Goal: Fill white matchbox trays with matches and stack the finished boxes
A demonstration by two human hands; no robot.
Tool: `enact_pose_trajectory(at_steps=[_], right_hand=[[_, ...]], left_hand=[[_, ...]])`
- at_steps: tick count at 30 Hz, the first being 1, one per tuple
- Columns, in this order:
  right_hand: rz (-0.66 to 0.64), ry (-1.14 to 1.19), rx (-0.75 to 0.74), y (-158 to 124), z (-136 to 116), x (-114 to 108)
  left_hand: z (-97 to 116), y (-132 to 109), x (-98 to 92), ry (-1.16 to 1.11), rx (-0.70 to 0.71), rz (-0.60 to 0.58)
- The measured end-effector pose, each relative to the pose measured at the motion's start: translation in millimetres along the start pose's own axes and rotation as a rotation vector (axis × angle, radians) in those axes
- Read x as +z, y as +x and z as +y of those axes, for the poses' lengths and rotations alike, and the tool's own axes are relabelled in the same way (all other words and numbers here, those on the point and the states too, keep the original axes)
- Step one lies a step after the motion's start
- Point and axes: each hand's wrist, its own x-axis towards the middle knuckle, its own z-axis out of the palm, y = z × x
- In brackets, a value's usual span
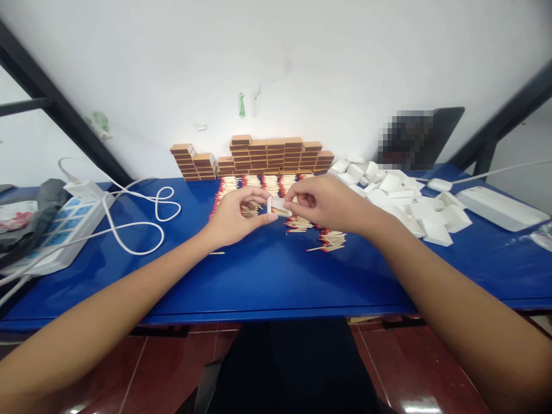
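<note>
A: Far left?
B: Power strip (56, 230) and a cable (138, 221) looping over the table (259, 276). Both are well apart from the hands.
A: Hands?
B: Left hand (235, 217) is closed, pinching one end of a white tray (278, 205). Right hand (328, 202) pinches the other end. The tray is mid-frame, just above the table, and seems to hold sticks.
A: Handling?
B: Probably light, thin card that crushes easily. Take it gently by the short ends and keep it level.
A: Room?
B: Match rows (259, 184) behind, loose matches (332, 241) just right, tray pile (401, 201) further right. There's bare table toward the near edge.
</note>
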Motion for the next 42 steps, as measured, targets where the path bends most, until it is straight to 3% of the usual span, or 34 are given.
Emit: enact_pose_trajectory(at_steps=[3, 9, 14, 42], right_hand=[[0.002, -0.019, 0.022, -0.7, 4.6, -7.2], [-0.343, -0.040, 0.116, -1.6, 3.9, -15.5], [-0.494, -0.030, 0.179, -1.3, 2.2, -12.6], [-0.599, 0.037, 0.162, -7.0, 2.7, -11.9]], left_hand=[[-4.3, 1.6, -0.5, 0.021, 0.016, 0.057], [-11.1, 4.7, -1.9, 0.025, 0.041, 0.135], [-11.6, 3.7, -0.9, 0.027, 0.032, 0.126], [-7.8, 2.3, -1.0, 0.056, -0.005, 0.101]])
